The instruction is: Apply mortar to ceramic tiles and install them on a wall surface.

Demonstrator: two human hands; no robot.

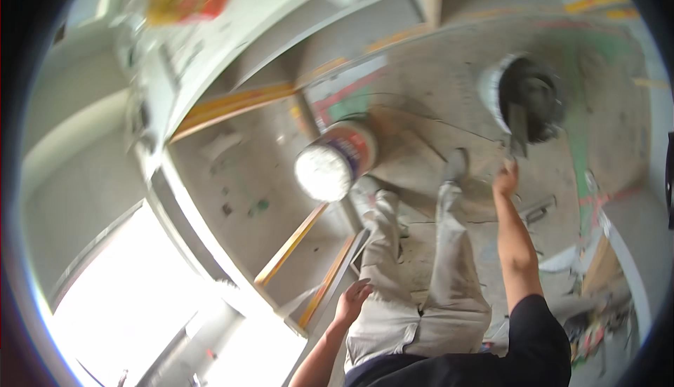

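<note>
My right hand (506,178) is closed around the handle of a putty knife with a broad, flat blade (518,126). The blade overlaps the near rim of a white bucket (494,92) with a dark grey inside; whether it touches the bucket I cannot tell, and what lies inside is blurred. Beside my left thigh hangs my left hand (351,304), fingers loosely stretched and nothing in them. A second bucket (335,164), with a white top and a purple and orange label, stands ahead of my left foot.
Wooden-edged frames (291,244) and grey panels flank me on the left, near a bright opening (133,275). A thin cord runs over the stained floor (456,78). Assorted debris (597,327) lies at lower right beside a pale board (625,261). A yellow-red package (188,4) rests at upper left.
</note>
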